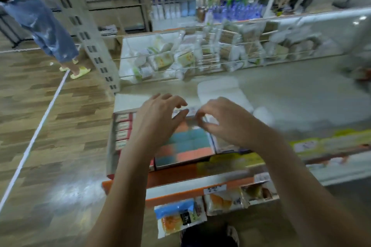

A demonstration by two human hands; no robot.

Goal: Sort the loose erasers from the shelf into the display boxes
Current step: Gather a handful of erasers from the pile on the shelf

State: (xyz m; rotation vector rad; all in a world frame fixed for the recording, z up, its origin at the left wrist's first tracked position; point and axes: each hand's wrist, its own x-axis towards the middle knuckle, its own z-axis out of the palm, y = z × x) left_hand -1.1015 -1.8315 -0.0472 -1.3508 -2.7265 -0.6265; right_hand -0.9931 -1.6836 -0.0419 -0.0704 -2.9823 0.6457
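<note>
A wood-pattern floor (50, 126) with a white line (38, 132) is filling the left half of the view, and a second person in blue trousers (46, 28) and yellow sandals (80, 72) is standing on it at upper left. A grey shelf (291, 94) with an orange front edge (172, 176) is running across the right half; behind it a wire rack (200, 54) is holding pale packets, blurred. At the shelf's left end a display box (186, 144) of teal and salmon erasers is sitting between a red-and-white box (122, 130) on its left and another box (224, 144), partly hidden, on its right. Both forearms are reaching forward over the shelf edge. The left hand (156, 120) is hovering over the back left of the display box with fingers spread and loosely curved. The right hand (222, 118) is hovering over the back right, its thumb and forefinger curling toward each other; motion blur is making it impossible to tell whether they are pinching anything. A small white labelled item (185, 110) is lying between the two hands' fingertips. Snack packets (180, 216) are hanging below the shelf.
</note>
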